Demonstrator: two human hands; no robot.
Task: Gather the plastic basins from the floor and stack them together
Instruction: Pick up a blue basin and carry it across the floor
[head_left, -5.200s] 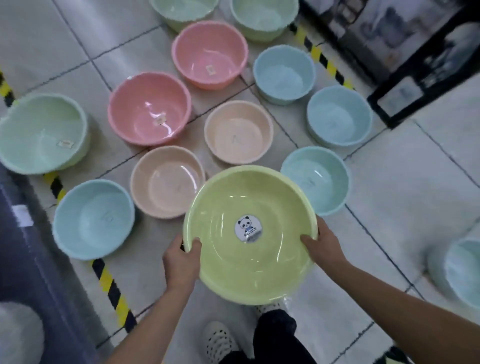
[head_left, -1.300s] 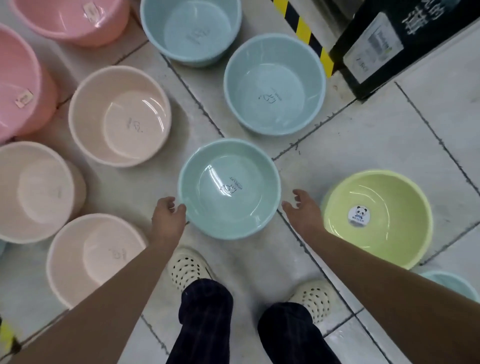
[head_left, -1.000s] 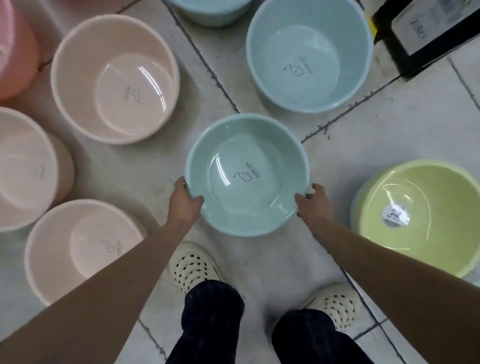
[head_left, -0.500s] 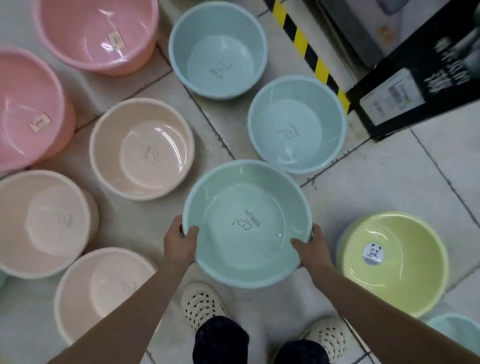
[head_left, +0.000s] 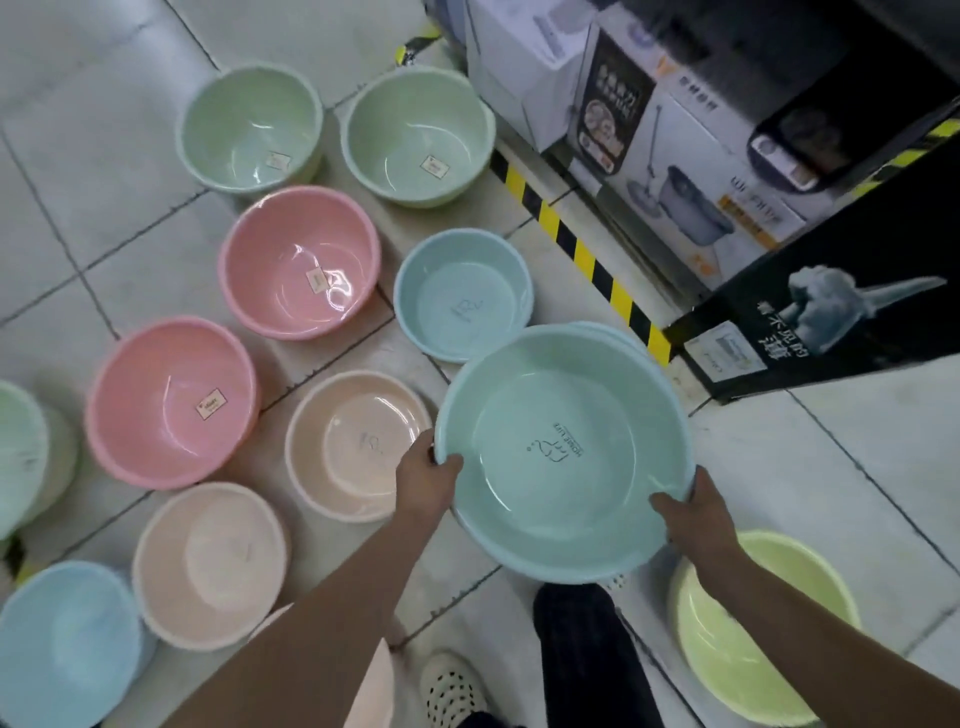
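Floor tiles (head_left: 130, 104) in pale grey carry a spread of plastic basins, flanked on the right by stacked boxes (head_left: 701, 171) and a run of yellow-and-black tape (head_left: 576, 244). On my feed the teal basin (head_left: 566, 452) dominates the frame, held off the floor right of centre, above a dark trouser leg (head_left: 576, 649). A blue rim (head_left: 618, 332) shows just behind its far edge; I cannot tell whether the two touch.

Two pink basins (head_left: 298, 260) (head_left: 171, 402) sit left of centre, with two green basins (head_left: 249, 127) (head_left: 418, 135) side by side beyond them. Two beige basins (head_left: 358, 447) (head_left: 208, 566) lie nearer, one just beside the left forearm. One of the blue basins (head_left: 462, 293) rests between the pink pair and the tape, and another (head_left: 62, 644) sits at the lower left. A yellow basin (head_left: 727, 665) stands on the floor under the right forearm.

The left grip (head_left: 426, 480) clasps the teal basin's near-left rim, thumb inside. The right grip (head_left: 693, 512) clasps the near-right rim the same way. A white perforated shoe (head_left: 452, 691) shows at the bottom edge.
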